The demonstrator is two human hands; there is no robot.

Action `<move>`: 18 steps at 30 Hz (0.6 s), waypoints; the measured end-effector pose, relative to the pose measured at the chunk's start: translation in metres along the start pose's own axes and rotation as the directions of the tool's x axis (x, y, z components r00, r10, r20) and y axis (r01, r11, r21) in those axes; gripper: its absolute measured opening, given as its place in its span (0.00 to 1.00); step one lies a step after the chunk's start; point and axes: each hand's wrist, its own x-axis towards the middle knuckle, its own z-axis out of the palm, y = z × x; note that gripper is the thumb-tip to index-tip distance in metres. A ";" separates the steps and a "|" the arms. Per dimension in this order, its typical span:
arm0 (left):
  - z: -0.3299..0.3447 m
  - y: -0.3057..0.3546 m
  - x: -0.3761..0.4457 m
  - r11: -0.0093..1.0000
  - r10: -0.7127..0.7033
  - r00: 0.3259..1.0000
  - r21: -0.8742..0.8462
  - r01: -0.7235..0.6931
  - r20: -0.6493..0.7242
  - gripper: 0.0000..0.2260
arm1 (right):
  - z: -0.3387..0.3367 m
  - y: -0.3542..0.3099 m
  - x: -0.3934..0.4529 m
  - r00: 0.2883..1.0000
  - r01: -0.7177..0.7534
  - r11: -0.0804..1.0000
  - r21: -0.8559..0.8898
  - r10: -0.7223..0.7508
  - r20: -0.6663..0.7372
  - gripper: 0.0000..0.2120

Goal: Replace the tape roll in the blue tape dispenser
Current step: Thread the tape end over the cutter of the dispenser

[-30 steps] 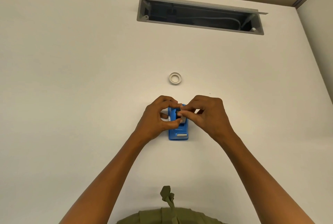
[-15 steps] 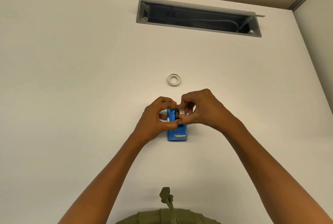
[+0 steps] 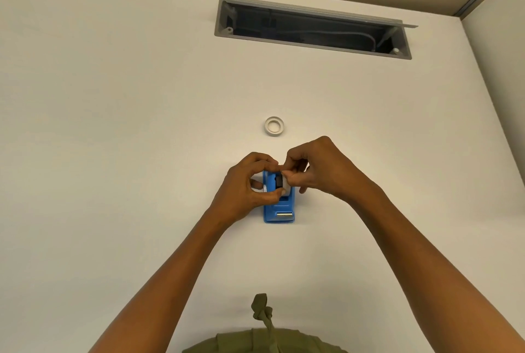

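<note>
Both hands, left hand and right hand, pinch a roll over the blue dispenser.

A white worktop is carrying a blue tape dispenser; a white tape roll is lying at its 12 o'clock.

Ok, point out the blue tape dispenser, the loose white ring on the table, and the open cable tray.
blue tape dispenser (image 3: 279, 208): head view, on its blue body near the cutter end.
white ring (image 3: 267, 126): head view, on its left rim.
cable tray (image 3: 312, 42): head view, on its grey near frame edge.
</note>
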 end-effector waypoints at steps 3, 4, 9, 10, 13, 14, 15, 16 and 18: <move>0.000 0.002 -0.001 1.000 0.002 1.000 0.000 -0.002 0.000 0.17 | -0.002 0.002 -0.006 1.000 0.015 0.999 0.032 -0.015 0.000 0.01; -0.001 0.002 -0.001 1.000 0.011 1.000 -0.001 -0.011 0.001 0.17 | -0.002 0.002 -0.008 1.000 0.024 1.000 0.001 -0.024 0.012 0.02; -0.002 0.003 -0.002 1.000 0.023 1.000 -0.021 -0.023 0.007 0.17 | 0.002 -0.003 -0.004 0.999 0.017 0.992 -0.128 -0.012 0.037 0.10; -0.002 0.003 -0.002 1.000 0.020 1.000 -0.021 -0.020 0.005 0.17 | 0.002 -0.004 -0.003 0.999 0.008 0.992 -0.122 -0.003 0.041 0.10; -0.001 0.003 -0.001 1.000 0.016 1.000 -0.009 -0.016 0.003 0.17 | -0.001 -0.003 0.000 0.997 -0.021 0.998 -0.058 0.025 0.075 0.08; -0.001 0.002 -0.001 1.000 0.014 1.000 -0.006 -0.014 0.003 0.17 | -0.002 -0.003 0.001 0.996 -0.022 0.999 -0.043 0.025 0.083 0.07; -0.001 0.002 -0.001 1.000 0.012 1.000 -0.004 -0.012 0.003 0.18 | -0.003 -0.003 0.002 0.996 -0.015 0.999 -0.039 0.018 0.086 0.06; -0.001 0.002 -0.001 1.000 0.010 1.000 -0.004 -0.010 0.002 0.18 | -0.003 -0.003 0.003 0.996 -0.004 0.999 -0.043 0.008 0.085 0.05; -0.001 0.002 -0.001 1.000 0.005 1.000 -0.007 -0.005 -0.001 0.17 | -0.002 -0.003 0.005 0.997 0.019 0.998 -0.064 -0.014 0.072 0.03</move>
